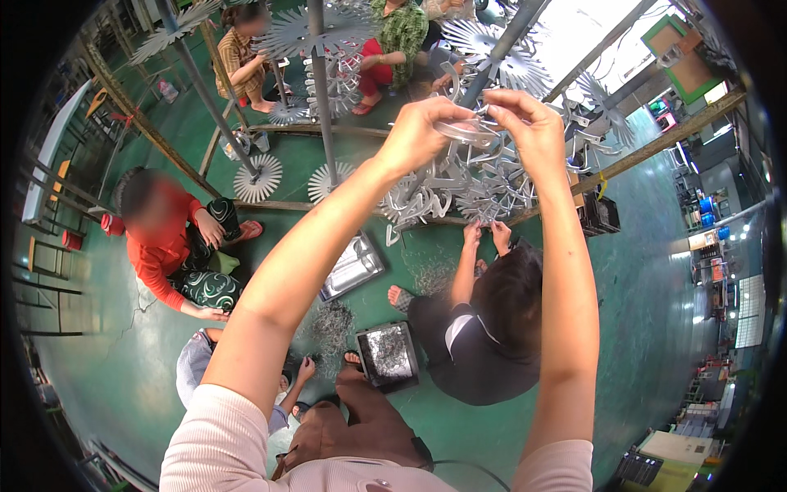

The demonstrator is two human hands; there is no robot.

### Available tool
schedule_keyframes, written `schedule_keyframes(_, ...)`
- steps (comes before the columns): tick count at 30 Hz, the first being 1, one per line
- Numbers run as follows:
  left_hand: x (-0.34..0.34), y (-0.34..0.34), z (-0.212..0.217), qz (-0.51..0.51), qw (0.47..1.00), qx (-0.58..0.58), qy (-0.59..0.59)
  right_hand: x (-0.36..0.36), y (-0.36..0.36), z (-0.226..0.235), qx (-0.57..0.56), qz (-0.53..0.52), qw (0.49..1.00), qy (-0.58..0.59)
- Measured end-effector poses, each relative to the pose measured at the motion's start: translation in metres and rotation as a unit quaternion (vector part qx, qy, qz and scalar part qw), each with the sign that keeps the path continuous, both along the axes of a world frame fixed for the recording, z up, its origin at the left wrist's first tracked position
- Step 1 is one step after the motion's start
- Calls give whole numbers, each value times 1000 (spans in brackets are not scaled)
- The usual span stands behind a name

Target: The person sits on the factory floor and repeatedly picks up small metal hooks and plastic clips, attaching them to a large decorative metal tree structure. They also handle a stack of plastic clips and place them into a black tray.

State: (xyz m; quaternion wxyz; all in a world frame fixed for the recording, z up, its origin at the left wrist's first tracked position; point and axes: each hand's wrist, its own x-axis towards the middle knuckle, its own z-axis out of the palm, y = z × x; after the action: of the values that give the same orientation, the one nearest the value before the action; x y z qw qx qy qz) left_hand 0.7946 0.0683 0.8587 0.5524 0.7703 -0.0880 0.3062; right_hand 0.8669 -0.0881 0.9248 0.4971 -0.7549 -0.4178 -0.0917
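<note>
Both my arms reach up and forward. My left hand [420, 131] and my right hand [529, 123] pinch the two ends of a small shiny silver metal piece [467, 131] between them. Just below and behind it hangs a dense cluster of similar silver metal parts [459, 193] on a rack of wooden bars [656, 146] and grey metal poles [320, 90]. Fan-shaped silver pieces [257, 179] hang lower on the rack.
Several people sit on the green floor [639, 279] around the rack: one in red [164, 238] at left, one in black [484, 328] below my hands, two at the back. Metal trays [387, 353] with small parts lie on the floor. Chairs stand far left.
</note>
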Motion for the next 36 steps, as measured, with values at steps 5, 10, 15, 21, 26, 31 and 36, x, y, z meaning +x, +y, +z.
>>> schedule_keyframes(5, 14, 17, -4, -44, 997, -52, 20, 12, -10, -8, -120, -142, 978, -93)
schedule_keyframes(10, 21, 40, 1, -92, 993, -51, 57, 2, 2, -27, -310, -165, 906, -237)
schedule_keyframes(15, 19, 51, 8, -127, 986, -52, 91, 15, 12, -37, -327, -169, 895, -253)
schedule_keyframes(21, 15, 55, 13, -126, 986, -19, 112, 20, 14, -34, -370, -166, 878, -256)
schedule_keyframes(26, 17, 59, 10, -170, 977, -32, 123, 16, 9, -30, -378, -151, 871, -274)
schedule_keyframes(31, 28, 57, 6, -204, 973, -17, 105, 22, 1, -24, -386, -131, 864, -296)
schedule_keyframes(36, 31, 56, 2, -173, 978, -22, 115, 25, -3, -25, -404, -119, 850, -316)
